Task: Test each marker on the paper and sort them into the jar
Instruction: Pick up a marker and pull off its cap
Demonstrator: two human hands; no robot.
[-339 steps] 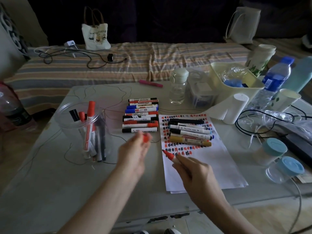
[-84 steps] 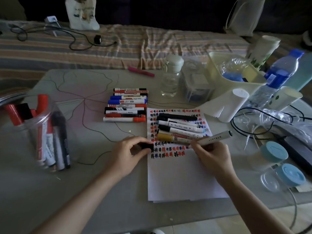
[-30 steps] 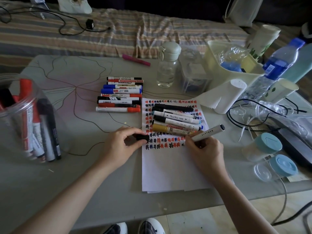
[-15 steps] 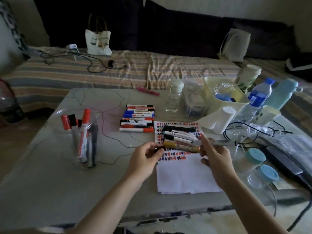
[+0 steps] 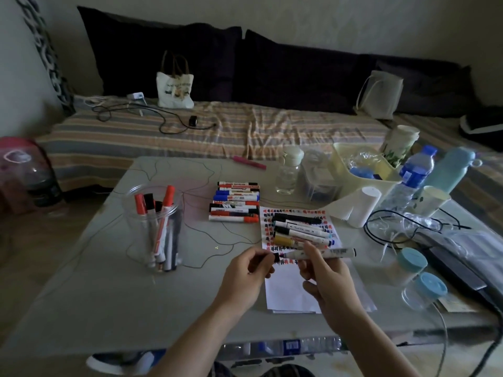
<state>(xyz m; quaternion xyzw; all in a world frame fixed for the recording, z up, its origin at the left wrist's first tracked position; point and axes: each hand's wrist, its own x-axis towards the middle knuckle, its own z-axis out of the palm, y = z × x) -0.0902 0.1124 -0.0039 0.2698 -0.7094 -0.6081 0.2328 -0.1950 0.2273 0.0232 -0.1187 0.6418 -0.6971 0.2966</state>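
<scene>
My right hand [image 5: 325,278] grips a white marker [image 5: 330,253] held level above the paper [image 5: 288,292], its bare tip pointing left. My left hand [image 5: 245,270] pinches the marker's black cap [image 5: 276,257] right at that tip. The paper's upper part is covered with red and black test marks, and several markers [image 5: 299,229] lie on it. A row of whiteboard markers [image 5: 235,201] lies on the table left of the paper. A clear jar [image 5: 156,227] at the left holds several red and black markers upright.
A pink marker [image 5: 249,162] lies near the table's far edge. At the right stand a paper roll [image 5: 363,206], a yellow basket [image 5: 359,164], water bottles [image 5: 412,174], blue-lidded tubs [image 5: 412,265] and black cables [image 5: 392,227]. A striped sofa with a tote bag [image 5: 174,88] lies behind.
My right hand has lifted the white marker off the paper and turned it level. My left hand has brought the black cap up to its tip.
</scene>
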